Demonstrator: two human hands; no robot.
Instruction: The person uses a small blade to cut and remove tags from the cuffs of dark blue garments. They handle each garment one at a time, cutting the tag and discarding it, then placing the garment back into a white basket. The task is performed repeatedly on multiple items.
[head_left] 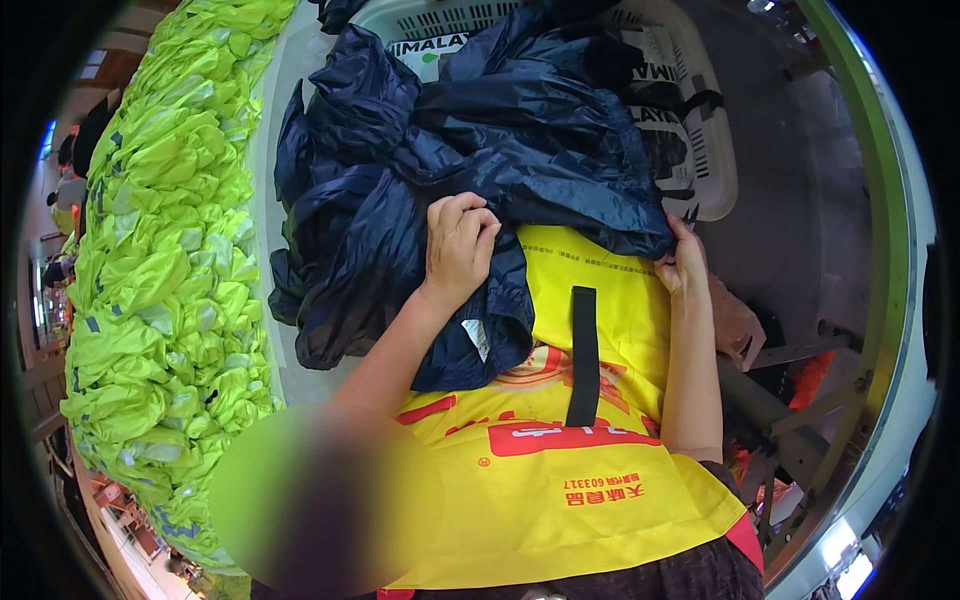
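Observation:
A dark navy garment (545, 150) of thin, shiny fabric lies bunched across the table and over my lap. My left hand (460, 252) is closed, its curled fingers gripping the fabric near the middle. At the right, my right hand (685, 260) pinches the garment's lower corner between thumb and fingers. Below my left hand hangs a part of the cloth with a small white label (476, 339). Under the garment I wear a yellow apron (640, 300) with red print and a black strap (583, 355).
A long heap of neon yellow-green garments (175, 270) runs along the left. A white plastic basket (715, 165) at the far side holds dark items in printed bags (660, 120). Brown paper or card (735, 320) and a metal frame (870, 330) stand to the right.

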